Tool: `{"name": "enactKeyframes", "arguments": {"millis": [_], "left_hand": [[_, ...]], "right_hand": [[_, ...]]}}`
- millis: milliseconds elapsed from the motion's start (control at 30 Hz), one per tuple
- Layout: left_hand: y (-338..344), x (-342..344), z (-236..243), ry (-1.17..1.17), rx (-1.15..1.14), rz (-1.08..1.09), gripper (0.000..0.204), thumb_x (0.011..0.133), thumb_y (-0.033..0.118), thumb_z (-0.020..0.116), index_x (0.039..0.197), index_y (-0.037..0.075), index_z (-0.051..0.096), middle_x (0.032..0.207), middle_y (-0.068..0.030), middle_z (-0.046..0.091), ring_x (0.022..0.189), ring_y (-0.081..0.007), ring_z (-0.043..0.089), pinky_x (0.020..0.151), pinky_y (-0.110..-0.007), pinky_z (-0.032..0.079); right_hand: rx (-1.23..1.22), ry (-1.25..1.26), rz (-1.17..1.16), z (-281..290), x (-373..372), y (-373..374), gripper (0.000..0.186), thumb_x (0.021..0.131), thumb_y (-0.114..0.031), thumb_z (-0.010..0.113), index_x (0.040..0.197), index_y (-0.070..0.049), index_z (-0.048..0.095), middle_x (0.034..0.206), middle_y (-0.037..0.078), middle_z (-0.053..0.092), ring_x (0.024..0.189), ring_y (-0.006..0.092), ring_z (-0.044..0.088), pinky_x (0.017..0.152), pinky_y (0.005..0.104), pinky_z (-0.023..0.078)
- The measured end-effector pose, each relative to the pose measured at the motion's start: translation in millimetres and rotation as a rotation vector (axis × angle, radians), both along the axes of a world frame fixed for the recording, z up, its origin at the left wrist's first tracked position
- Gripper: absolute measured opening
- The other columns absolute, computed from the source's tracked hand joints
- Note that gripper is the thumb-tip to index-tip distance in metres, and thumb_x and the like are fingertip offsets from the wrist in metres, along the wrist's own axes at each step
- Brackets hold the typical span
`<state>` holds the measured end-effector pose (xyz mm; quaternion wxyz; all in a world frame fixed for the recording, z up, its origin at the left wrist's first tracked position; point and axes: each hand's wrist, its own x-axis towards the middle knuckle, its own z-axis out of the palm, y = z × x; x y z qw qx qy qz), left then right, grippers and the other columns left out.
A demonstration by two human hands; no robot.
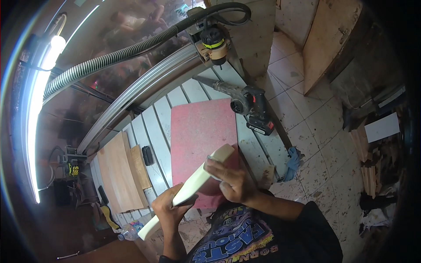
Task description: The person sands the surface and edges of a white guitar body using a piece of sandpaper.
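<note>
A long, cream-coloured board (193,184) with smooth, rounded edges is held up at a slant in front of my body. Around its lower part my left hand (169,204) is closed, thumb on the near side. My right hand (229,179) presses bent fingers against the upper part of the board. A thin, light edge shows beneath those fingers, but I cannot make out what it is. Under the board's upper end lies a pink mat (201,125) on the slatted table (160,120).
A black cordless blower (250,105) lies at the mat's far right. Beyond it hangs a router (213,44) beside a ribbed hose (114,57). Left are a wooden panel (120,171) and a black oblong object (148,155). A blue cloth (292,164) hangs at the table's right corner; a plastic bottle (128,231) is lower left.
</note>
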<state>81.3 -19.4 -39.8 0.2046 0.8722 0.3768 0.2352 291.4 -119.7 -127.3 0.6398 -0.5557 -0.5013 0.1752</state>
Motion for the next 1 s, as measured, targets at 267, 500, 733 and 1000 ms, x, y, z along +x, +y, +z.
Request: {"name": "enactKeyframes", "arguments": {"millis": [267,500,733,1000], "left_hand": [[3,-3,-6,-0.033,0.013,0.014,0.051,0.061,0.025,0.099,0.103,0.003,0.08,0.086,-0.0128,0.078,0.075,-0.0246,0.077,0.069,-0.034,0.06],[4,1,0,-0.027,-0.002,0.034,0.049,0.06,0.014,0.094,0.105,0.002,0.079,0.089,-0.0139,0.079,0.079,-0.0236,0.078,0.074,-0.033,0.06],[13,-8,1,-0.026,-0.122,0.048,0.047,0.064,0.01,0.088,0.108,-0.002,0.076,0.093,-0.0155,0.08,0.085,-0.0231,0.079,0.08,-0.034,0.061],[12,-9,-2,-0.016,-0.003,0.0,0.046,0.069,0.015,0.089,0.11,-0.001,0.076,0.09,-0.016,0.079,0.086,-0.0229,0.079,0.08,-0.035,0.061]], "right_hand": [[-0.188,0.055,-0.181,-45,11,6,0.068,0.086,0.011,0.054,0.151,-0.008,0.056,0.142,0.022,0.065,0.13,0.0358,0.064,0.106,0.046,0.052],[-0.142,-0.022,-0.221,-72,-2,5,0.077,0.086,0.011,0.058,0.16,-0.001,0.039,0.151,0.029,0.053,0.138,0.0425,0.055,0.112,0.0465,0.048],[-0.031,-0.119,-0.139,-3,-38,6,0.077,0.086,0.009,0.056,0.159,0.009,0.032,0.155,0.036,0.045,0.145,0.046,0.047,0.118,0.0469,0.042],[-0.215,0.13,-0.343,-78,-47,17,0.07,0.093,0.002,0.058,0.16,-0.001,0.037,0.159,0.033,0.042,0.113,0.0381,0.066,0.084,0.0408,0.055]]}}
